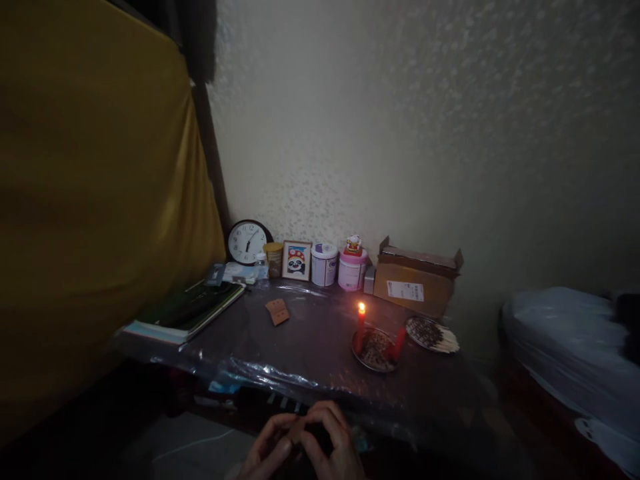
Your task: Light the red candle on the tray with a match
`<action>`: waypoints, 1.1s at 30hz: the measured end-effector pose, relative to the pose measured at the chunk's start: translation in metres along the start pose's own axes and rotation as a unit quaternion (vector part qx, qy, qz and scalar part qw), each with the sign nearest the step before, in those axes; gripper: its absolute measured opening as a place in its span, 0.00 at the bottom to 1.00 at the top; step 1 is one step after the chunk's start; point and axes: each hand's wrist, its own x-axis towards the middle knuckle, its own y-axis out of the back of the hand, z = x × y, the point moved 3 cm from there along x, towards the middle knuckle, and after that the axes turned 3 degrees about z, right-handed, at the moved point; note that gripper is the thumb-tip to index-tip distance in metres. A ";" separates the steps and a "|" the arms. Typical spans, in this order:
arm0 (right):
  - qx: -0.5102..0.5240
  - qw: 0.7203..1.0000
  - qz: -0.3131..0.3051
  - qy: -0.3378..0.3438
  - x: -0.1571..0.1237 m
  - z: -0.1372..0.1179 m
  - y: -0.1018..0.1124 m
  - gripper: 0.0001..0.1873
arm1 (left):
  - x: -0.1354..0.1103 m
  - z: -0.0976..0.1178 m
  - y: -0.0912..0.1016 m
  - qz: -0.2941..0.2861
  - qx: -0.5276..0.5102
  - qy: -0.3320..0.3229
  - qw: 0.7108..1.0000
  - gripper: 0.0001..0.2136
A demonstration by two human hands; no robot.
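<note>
Both hands are together at the bottom edge, below the front of a low table (310,347) covered in clear plastic. My left hand (265,450) has its fingers curled toward the right one. My right hand (333,440) is curled around a small dark thing I cannot make out. On the table a lit red candle (360,327) stands on a round plate (373,350), with a second, unlit red candle (399,343) leaning beside it. The room is dim.
Along the wall stand a clock (247,241), a framed picture (297,260), two tubs (325,263), a cardboard box (417,280). A plate of sticks (433,335) and a brown card (277,311) lie on the table, books (185,310) at left. Yellow cloth (90,200) hangs left.
</note>
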 end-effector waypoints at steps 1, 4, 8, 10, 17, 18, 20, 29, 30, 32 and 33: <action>-0.006 1.000 0.003 -0.002 -0.001 -0.001 -0.001 0.03 | -0.001 0.002 -0.001 0.001 0.010 -0.002 1.000 0.12; -0.035 0.999 -0.004 0.005 -0.002 -0.005 -0.001 0.05 | -0.003 0.007 -0.003 0.002 0.066 -0.012 0.998 0.13; -0.076 0.997 -0.028 0.019 -0.001 -0.010 0.003 0.08 | -0.007 0.014 -0.004 0.002 0.127 -0.037 0.991 0.14; -0.090 0.995 -0.043 0.025 -0.001 -0.011 0.005 0.09 | -0.007 0.015 -0.004 0.002 0.143 -0.042 0.989 0.14; -0.108 0.992 -0.055 0.030 -0.001 -0.012 0.006 0.10 | -0.002 0.003 -0.002 0.013 0.129 -0.068 0.989 0.17; -0.108 0.992 -0.058 0.031 -0.001 -0.012 0.005 0.09 | -0.001 0.001 -0.002 0.014 0.126 -0.070 0.989 0.17; -0.108 0.992 -0.064 0.034 -0.001 -0.013 0.005 0.09 | 0.000 -0.003 -0.002 0.013 0.117 -0.073 0.990 0.16; -0.113 0.990 -0.074 0.043 0.000 -0.011 0.006 0.09 | 0.003 -0.009 0.001 0.007 0.091 -0.070 0.993 0.15; -0.113 0.990 -0.077 0.043 0.000 -0.011 0.006 0.09 | 0.004 -0.010 0.002 0.005 0.092 -0.072 0.993 0.15; -0.109 0.990 -0.078 0.046 -0.001 -0.010 0.005 0.10 | 0.005 -0.010 0.003 0.006 0.094 -0.081 0.992 0.15; -0.105 0.991 -0.074 0.048 -0.001 -0.009 0.004 0.10 | 0.005 -0.010 0.004 0.005 0.097 -0.084 0.992 0.16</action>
